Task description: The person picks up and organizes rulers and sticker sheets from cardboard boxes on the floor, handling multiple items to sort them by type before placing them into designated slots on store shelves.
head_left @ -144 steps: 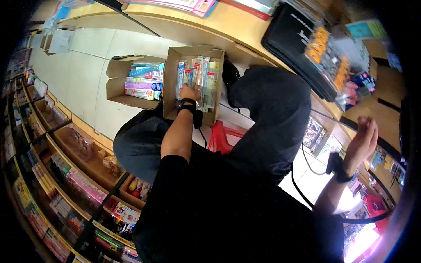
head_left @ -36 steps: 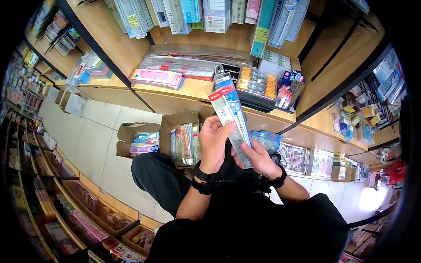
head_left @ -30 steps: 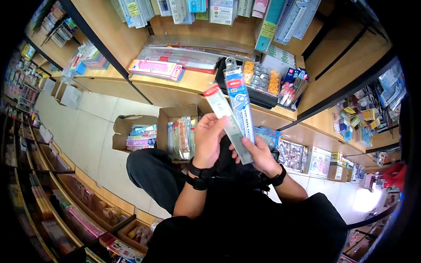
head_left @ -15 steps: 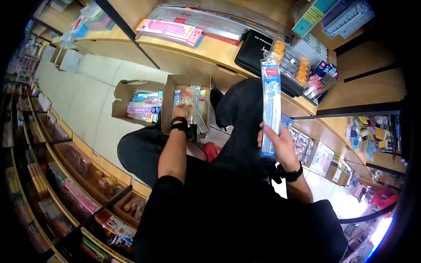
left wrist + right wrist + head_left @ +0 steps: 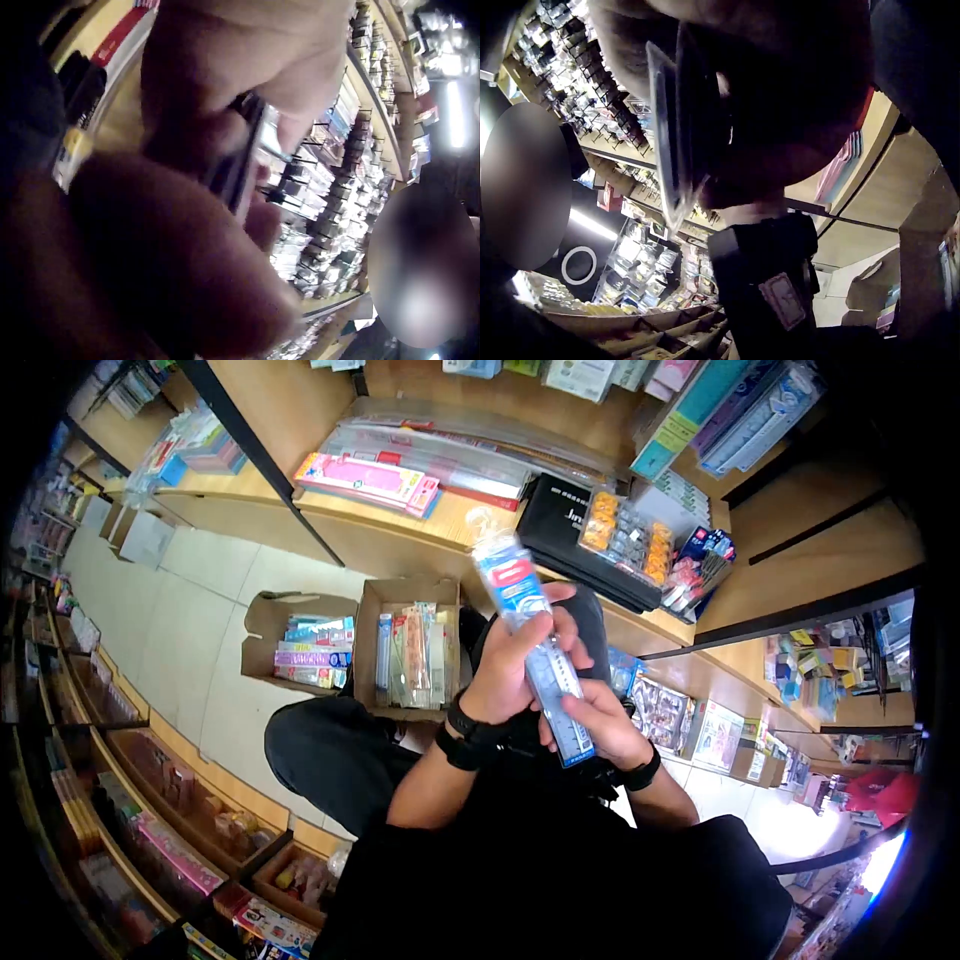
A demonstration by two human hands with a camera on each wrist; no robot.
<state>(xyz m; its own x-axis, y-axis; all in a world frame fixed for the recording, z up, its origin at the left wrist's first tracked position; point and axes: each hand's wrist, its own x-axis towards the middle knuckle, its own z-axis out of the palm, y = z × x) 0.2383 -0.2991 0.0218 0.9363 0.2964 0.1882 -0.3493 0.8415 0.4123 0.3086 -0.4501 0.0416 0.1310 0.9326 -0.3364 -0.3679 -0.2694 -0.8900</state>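
Note:
Both hands hold a clear packet (image 5: 545, 660) of blue rulers with a red label, tilted with its hanging loop toward the shelf. My left hand (image 5: 512, 668) grips it around the middle, thumb on the front and fingers showing past the far edge. Lower down, my right hand (image 5: 603, 725) pinches the bottom part, thumb on the front. Edge-on, the packet (image 5: 667, 135) appears in the right wrist view. In the left wrist view, dark blurred fingers hide most of the packet.
Two cardboard boxes of packaged stationery, one (image 5: 252, 655) left and one (image 5: 368, 650) nearer, stand on the floor. Ahead, a shelf (image 5: 455, 535) holds pink packets (image 5: 370, 482), a black case (image 5: 550, 520) and orange-and-grey goods (image 5: 627, 535). Compartmented bins (image 5: 190, 785) line the left side.
My left hand has come back from the nearer box and grips the packet; the clear ruler it held is out of it. The packet has moved left and tilted.

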